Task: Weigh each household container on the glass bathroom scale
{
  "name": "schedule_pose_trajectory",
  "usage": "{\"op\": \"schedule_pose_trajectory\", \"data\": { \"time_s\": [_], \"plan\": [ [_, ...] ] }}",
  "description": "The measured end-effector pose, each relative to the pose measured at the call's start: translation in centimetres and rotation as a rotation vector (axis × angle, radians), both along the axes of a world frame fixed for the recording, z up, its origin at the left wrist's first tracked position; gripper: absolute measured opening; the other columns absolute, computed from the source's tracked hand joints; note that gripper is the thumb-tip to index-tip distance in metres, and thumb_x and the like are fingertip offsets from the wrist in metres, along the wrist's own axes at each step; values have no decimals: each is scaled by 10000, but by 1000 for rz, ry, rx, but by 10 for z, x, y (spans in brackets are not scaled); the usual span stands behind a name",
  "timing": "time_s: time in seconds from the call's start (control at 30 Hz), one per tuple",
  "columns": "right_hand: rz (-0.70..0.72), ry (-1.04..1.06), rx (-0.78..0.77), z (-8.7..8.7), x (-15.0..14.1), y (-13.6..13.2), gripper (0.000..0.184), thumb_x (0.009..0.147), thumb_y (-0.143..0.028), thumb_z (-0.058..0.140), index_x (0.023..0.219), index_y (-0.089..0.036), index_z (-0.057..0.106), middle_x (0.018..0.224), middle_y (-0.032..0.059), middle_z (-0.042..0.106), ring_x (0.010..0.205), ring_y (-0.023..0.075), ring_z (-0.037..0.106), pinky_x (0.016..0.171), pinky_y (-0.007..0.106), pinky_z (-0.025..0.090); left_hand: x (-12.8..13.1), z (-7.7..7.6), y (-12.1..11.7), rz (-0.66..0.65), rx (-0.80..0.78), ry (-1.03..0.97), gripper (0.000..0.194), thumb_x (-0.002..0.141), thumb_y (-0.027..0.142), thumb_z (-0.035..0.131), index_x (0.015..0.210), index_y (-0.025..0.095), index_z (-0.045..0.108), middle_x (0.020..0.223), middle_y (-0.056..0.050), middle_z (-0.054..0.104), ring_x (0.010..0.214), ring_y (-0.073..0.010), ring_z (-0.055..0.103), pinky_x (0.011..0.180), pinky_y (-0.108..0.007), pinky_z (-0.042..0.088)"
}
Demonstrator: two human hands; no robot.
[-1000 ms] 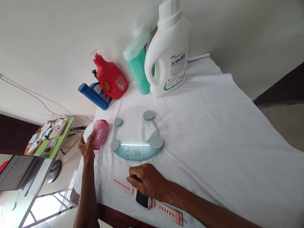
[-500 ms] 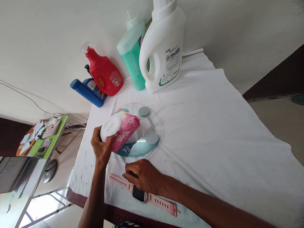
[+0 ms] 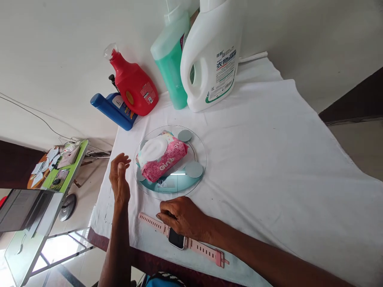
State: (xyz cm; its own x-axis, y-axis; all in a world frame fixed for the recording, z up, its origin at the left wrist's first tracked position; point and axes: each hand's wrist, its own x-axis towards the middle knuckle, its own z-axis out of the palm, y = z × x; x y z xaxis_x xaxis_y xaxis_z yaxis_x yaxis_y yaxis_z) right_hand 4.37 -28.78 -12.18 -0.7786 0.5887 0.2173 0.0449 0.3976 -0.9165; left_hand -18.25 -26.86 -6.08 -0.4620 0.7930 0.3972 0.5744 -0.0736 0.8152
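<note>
A pink pack of wet wipes (image 3: 163, 157) with a white lid lies flat on the round glass scale (image 3: 197, 149), whose display is lit. My left hand (image 3: 119, 179) hovers just left of the scale, fingers apart and holding nothing. My right hand (image 3: 182, 217) rests palm down on the white cloth in front of the scale, fingers curled over a pink smartwatch (image 3: 179, 241) lying along the table's near edge.
At the back stand a large white detergent jug (image 3: 211, 56), a green bottle (image 3: 170, 59), a red bottle (image 3: 134, 87) and a blue bottle (image 3: 112, 111) lying down. The white tablecloth (image 3: 269, 159) covers the table. A small green table (image 3: 56, 171) sits lower left.
My left hand carried the wipes pack from the table's left edge onto the scale, set it down flat and let go. My right hand stayed on the watch.
</note>
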Motion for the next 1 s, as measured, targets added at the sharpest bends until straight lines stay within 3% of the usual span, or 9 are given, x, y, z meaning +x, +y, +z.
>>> {"op": "schedule_pose_trajectory", "data": {
  "time_s": [0.1, 0.2, 0.7, 1.0],
  "plan": [
    [-4, -17, -1, 1, 0, 0, 358, 967, -246, 626, 681, -205, 414, 613, -50, 516, 574, 101, 387, 592, 260, 251, -22, -20, -8, 242, -23, -160, 494, 955, 623, 565, 956, 149, 702, 768, -20, 628, 660, -128, 584, 656, -267, 482],
    [7, -31, 6, 2, 1, 1, 360, 968, -240, 625, 681, -206, 410, 615, -51, 504, 582, 103, 384, 593, 262, 243, -32, -34, -11, 324, -69, -211, 480, 934, 605, 595, 802, 148, 666, 627, 28, 505, 544, -95, 436, 525, -237, 343],
    [4, -56, 16, 10, 2, 1, 362, 960, -190, 632, 675, -207, 410, 613, -51, 507, 568, 101, 390, 590, 252, 245, -31, -36, -10, 304, -155, -94, 408, 926, 537, 621, 774, 162, 669, 625, 31, 511, 578, -110, 439, 571, -256, 358],
    [9, -48, 10, 8, 2, 2, 355, 963, -203, 645, 679, -204, 431, 619, -52, 514, 571, 99, 386, 584, 254, 257, -31, -34, -9, 301, -204, -23, 450, 930, 581, 600, 796, 160, 687, 632, 27, 523, 605, -120, 475, 626, -262, 390]
  ]
}}
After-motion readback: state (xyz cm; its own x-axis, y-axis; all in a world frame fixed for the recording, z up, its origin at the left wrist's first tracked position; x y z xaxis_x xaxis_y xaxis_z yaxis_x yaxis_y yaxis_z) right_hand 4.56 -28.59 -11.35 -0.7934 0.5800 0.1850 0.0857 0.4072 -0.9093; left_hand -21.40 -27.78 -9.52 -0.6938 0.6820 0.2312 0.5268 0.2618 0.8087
